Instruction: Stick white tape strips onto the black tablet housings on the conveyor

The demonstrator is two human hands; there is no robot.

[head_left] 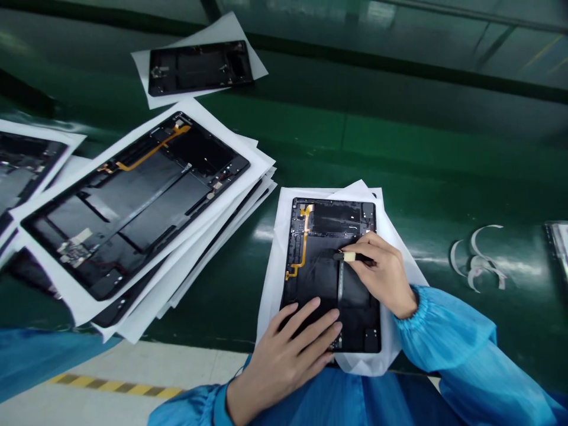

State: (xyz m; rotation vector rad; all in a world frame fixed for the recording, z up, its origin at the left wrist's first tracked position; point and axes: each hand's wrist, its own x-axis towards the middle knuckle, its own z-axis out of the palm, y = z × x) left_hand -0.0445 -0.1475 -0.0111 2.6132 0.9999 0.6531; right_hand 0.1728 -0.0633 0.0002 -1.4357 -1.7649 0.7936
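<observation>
from the left, our left hand (290, 358) lies spread, grasping nothing, on the lower end of the black tablet shell (322, 257), which rests on white paper (271, 278), its long axis running away from us. a grey strip (341, 284) follows that axis; its upper end sits just beside a small tool (349, 256), contact unclear, pinched in our right hand (384, 269), the nearer one.

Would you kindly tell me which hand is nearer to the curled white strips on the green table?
Right. The right hand, pinching a small item over the black housing, is left of the curled white strips; the left hand is farther left, resting on the housing's near end.
</observation>
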